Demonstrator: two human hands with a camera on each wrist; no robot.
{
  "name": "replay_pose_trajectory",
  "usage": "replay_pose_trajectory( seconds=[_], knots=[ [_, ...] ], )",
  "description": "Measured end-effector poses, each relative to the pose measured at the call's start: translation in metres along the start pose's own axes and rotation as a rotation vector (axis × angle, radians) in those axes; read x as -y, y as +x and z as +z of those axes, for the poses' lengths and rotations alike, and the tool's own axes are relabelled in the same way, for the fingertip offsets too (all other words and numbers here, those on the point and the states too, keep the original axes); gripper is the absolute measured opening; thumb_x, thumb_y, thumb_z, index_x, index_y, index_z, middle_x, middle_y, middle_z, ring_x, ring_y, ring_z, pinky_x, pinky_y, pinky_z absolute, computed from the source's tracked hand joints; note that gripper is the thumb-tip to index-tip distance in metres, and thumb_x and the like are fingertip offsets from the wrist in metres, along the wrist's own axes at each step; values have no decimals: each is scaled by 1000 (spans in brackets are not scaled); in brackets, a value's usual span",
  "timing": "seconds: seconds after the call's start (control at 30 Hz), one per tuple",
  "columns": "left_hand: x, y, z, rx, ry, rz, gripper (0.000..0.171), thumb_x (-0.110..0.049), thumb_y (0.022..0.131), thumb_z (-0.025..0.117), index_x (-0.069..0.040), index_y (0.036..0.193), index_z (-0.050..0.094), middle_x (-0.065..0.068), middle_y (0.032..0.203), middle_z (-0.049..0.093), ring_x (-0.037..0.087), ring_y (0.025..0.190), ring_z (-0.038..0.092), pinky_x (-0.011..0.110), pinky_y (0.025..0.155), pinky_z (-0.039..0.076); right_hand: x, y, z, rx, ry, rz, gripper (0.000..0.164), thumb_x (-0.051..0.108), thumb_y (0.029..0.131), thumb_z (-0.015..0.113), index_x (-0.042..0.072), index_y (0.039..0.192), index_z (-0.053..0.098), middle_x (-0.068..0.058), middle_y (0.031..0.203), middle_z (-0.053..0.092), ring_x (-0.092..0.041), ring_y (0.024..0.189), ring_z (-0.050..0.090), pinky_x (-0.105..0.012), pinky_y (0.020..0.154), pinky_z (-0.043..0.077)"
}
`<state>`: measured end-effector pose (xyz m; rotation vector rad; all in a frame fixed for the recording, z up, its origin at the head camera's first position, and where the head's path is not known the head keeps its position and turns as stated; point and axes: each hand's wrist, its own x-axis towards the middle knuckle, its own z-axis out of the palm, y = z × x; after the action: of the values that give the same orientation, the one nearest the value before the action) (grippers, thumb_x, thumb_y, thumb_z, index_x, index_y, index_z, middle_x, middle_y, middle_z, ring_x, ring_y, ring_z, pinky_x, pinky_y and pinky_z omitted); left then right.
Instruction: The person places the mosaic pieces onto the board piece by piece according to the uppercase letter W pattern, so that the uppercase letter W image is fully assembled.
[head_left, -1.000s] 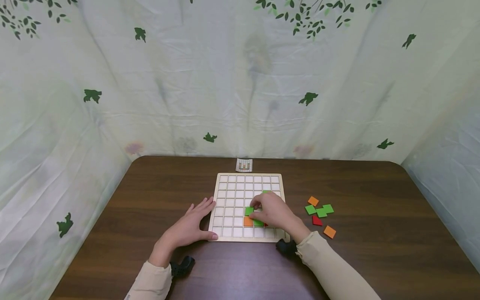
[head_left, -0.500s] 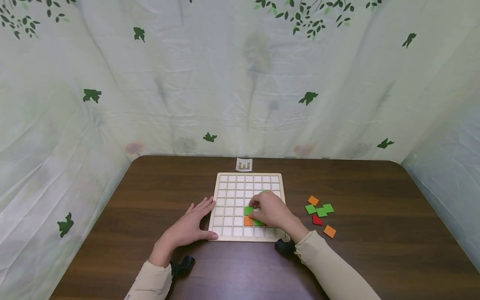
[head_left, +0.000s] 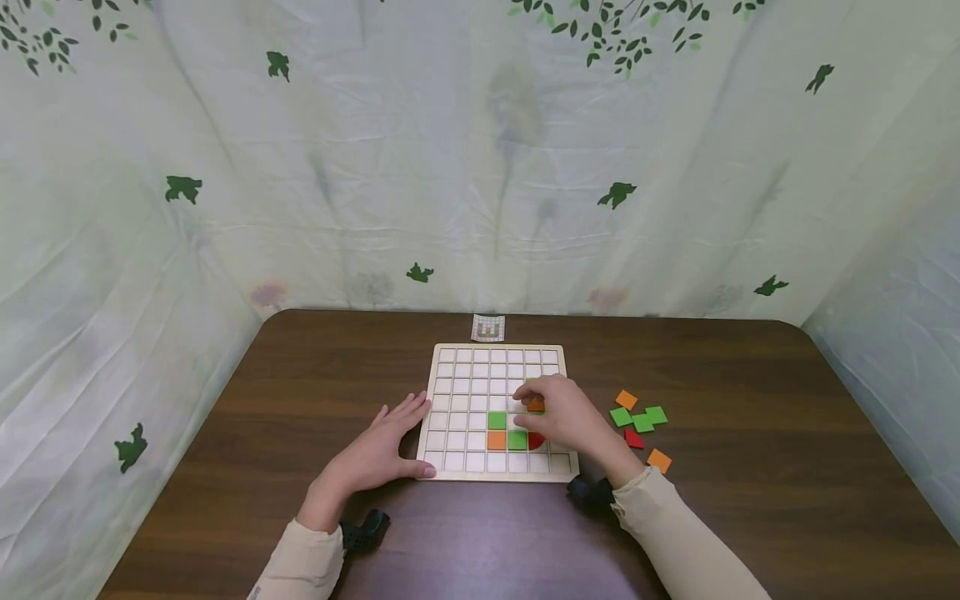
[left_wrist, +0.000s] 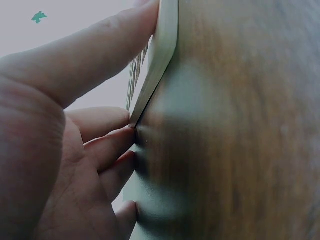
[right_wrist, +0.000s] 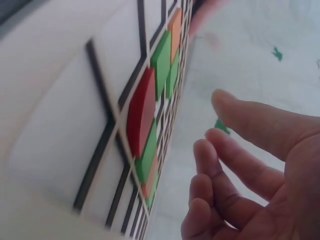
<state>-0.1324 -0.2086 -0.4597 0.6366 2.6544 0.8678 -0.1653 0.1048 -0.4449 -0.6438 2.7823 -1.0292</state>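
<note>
My left hand (head_left: 382, 442) spreads along the left edge of the gridded board (head_left: 459, 400), thumb at its near corner. My right hand (head_left: 566, 417) hovers over the board's right side — thumb and fingers apart, an orange piece (head_left: 536, 407) showing between them. Just left of it, a green square (head_left: 497, 420) sits directly behind an orange square (head_left: 497, 440). Loose tiles (head_left: 643, 424) — orange, green and red — lie right of the board on the brown table (head_left: 315, 375).
</note>
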Motion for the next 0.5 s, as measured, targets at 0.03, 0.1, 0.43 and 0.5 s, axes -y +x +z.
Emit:
replay_pose_trajectory(
  seconds=[0.03,0.1,0.43,0.5],
  knots=[
    [0,0,0,0,-1,-1,98,-39,82,83,1,155,32,16,164,23,37,152,15,61,121,6,-2,-1,-2,-8,6,6,26,20,86,81,9,108,76,2,97,70,-17,91,62,-36,80,52],
    [0,0,0,2,0,-3,99,-39,82,83,1,156,32,16,164,23,37,152,15,61,121,6,-6,-5,-6,-23,10,10,26,20,85,81,9,108,76,2,98,70,-19,92,61,-37,80,52],
    [1,1,0,7,7,-10,99,-39,82,83,0,156,31,15,165,21,36,153,14,60,121,6,-29,-19,-27,-77,57,73,30,17,86,79,6,114,74,-3,103,70,-24,91,61,-37,78,53],
    [1,1,0,8,9,-10,99,-39,82,83,0,156,31,15,165,21,36,153,14,60,121,6,-33,-22,-31,-83,68,100,31,17,87,79,6,115,73,-5,106,70,-24,92,62,-37,77,54]
  ],
)
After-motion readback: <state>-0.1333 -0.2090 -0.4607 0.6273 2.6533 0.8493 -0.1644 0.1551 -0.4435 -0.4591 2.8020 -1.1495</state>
